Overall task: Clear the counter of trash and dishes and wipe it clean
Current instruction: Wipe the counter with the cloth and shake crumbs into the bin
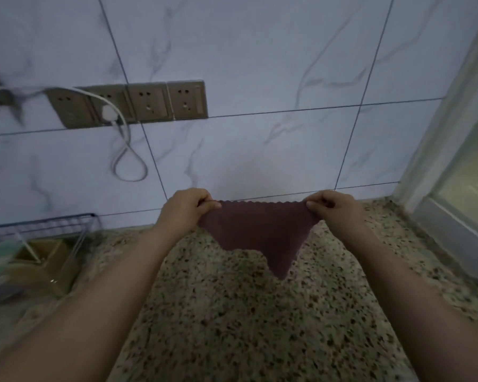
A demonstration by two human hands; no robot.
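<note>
Marble-look white tiles (260, 64) with dark joints cover the wall behind a speckled stone counter (232, 312); at the right stands a pale frosted window frame (453, 188); at the left edge a wire rack (44, 224) sits on the counter, its contents blurred; on the wall is a row of sockets (138, 102), one with a white plug and looped cable (127, 161); above the counter the left hand (188, 206) and right hand (334, 206) each pinch a top corner of a purple cloth (260, 232), stretched between them, hanging to a point.
</note>
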